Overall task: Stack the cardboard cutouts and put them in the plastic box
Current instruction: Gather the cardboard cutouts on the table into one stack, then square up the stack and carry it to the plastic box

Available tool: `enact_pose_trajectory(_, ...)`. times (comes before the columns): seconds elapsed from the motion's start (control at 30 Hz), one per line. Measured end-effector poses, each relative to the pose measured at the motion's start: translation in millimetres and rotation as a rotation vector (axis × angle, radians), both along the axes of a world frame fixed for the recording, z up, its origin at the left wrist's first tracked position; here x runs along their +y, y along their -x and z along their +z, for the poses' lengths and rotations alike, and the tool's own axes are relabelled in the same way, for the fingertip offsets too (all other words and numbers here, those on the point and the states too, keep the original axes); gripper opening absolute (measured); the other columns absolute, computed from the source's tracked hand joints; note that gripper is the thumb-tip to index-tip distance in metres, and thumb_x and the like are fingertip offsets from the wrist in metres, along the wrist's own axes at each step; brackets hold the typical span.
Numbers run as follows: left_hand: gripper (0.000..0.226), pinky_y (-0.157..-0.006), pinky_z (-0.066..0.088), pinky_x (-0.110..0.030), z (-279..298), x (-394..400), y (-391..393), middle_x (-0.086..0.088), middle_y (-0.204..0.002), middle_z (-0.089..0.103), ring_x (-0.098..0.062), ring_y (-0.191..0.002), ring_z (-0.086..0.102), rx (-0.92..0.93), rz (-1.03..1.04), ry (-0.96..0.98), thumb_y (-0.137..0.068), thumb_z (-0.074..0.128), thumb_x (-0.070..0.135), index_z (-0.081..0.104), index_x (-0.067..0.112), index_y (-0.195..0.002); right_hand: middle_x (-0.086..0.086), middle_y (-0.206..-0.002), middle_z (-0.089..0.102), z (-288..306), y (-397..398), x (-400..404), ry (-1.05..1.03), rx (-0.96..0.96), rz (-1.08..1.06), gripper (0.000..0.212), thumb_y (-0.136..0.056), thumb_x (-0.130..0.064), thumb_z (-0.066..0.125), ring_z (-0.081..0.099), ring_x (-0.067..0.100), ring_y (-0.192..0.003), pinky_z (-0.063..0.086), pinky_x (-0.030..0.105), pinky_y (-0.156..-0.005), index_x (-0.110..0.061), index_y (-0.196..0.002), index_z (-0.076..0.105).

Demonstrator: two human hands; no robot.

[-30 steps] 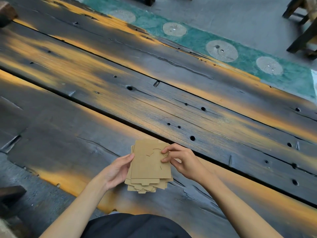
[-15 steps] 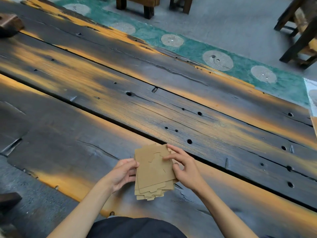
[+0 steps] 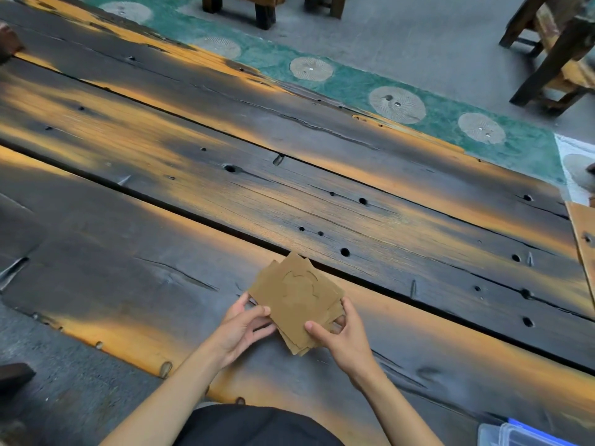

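The long plank table (image 3: 322, 188) of dark, orange-streaked wood fills your view, with deep gaps running between its boards and holes scattered across them. Beyond its far edge lies a green strip (image 3: 370, 88) with pale discs, then floor and wooden furniture legs (image 3: 553, 59). At the near right corner a plastic box (image 3: 528, 434) with a blue rim just shows, mostly cut off.

You are at the stacking step: the cardboard cutouts (image 3: 296, 297) are gathered in one fanned, uneven pile, turned at an angle, held near the table's near edge; whether it touches the wood I cannot tell. Your left hand (image 3: 241, 326) pinches the pile's left side with curled fingers and thumb. Your right hand (image 3: 341, 333) grips its near right corner, thumb on top and fingers curled underneath.

The next move, I judge, calls for squaring the edges, then carrying the pile right and toward you to the box. That path looks free of obstacles. Mind the plank gap just beyond the pile, where a loose sheet could slip or catch.
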State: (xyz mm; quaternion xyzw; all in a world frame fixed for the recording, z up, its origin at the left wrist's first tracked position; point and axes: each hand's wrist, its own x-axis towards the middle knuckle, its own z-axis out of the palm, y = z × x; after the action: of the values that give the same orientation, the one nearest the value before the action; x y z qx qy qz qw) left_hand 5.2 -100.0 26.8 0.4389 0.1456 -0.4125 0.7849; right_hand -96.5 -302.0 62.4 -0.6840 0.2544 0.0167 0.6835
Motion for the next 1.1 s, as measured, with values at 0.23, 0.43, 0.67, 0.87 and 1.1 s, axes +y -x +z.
enact_pose_trajectory(0.23,0.055,-0.099,0.054,-0.04,-8,20,15,-0.017,-0.109,0.077,-0.023,-0.1,0.07,-0.343,-0.222,-0.376,-0.082,0.078,-0.004,0.065,0.026,-0.126,-0.019,-0.1,0.069,-12,20,-18,0.545,-0.116,0.302,0.04,-0.085,-0.024,0.071,0.07,0.011,-0.087,0.058,0.034,-0.077,-0.04,-0.117,0.052)
enact_pose_trajectory(0.43,0.022,-0.09,0.053,-0.029,-11,16,34,0.003,-0.098,0.078,-0.007,-0.095,0.071,-0.872,-0.432,-0.706,-0.085,0.076,0.006,0.073,0.019,-0.102,-0.023,-0.107,0.064,-36,37,-9,0.764,-0.098,0.405,0.043,-0.086,-0.019,0.065,0.065,0.007,-0.091,0.054,0.031,-0.081,-0.039,-0.121,0.049)
enact_pose_trajectory(0.67,0.023,-0.095,0.047,-0.035,-30,13,55,0.001,-0.114,0.067,-0.019,-0.11,0.062,-0.95,-0.658,-0.917,-0.093,0.063,0.021,0.063,0.024,-0.117,-0.035,-0.116,0.058,-58,57,3,0.741,-0.023,0.395,0.057,-0.088,-0.012,0.063,0.063,0.004,-0.101,0.044,0.015,-0.085,-0.048,-0.129,0.046)
enact_pose_trajectory(0.87,0.031,-0.093,0.046,-0.032,-30,9,57,0.0,-0.115,0.063,-0.02,-0.11,0.06,-0.963,-0.63,-0.922,-0.092,0.062,0.019,0.058,0.024,-0.123,-0.015,-0.122,0.063,-63,65,6,0.694,0.024,0.339,0.067,-0.09,-0.019,0.062,0.063,0.011,-0.107,0.05,0.031,-0.091,-0.049,-0.142,0.033)
enact_pose_trajectory(1.1,0.035,-0.091,0.045,-0.028,-34,14,62,0.003,-0.118,0.064,-0.019,-0.111,0.06,-0.992,-0.515,-0.905,-0.094,0.063,0.014,0.059,0.021,-0.128,-0.006,-0.129,0.064,-74,71,6,0.674,0.085,0.276,0.044,-0.094,-0.016,0.063,0.06,0.017,-0.119,0.045,0.032,-0.101,-0.025,-0.136,0.051)
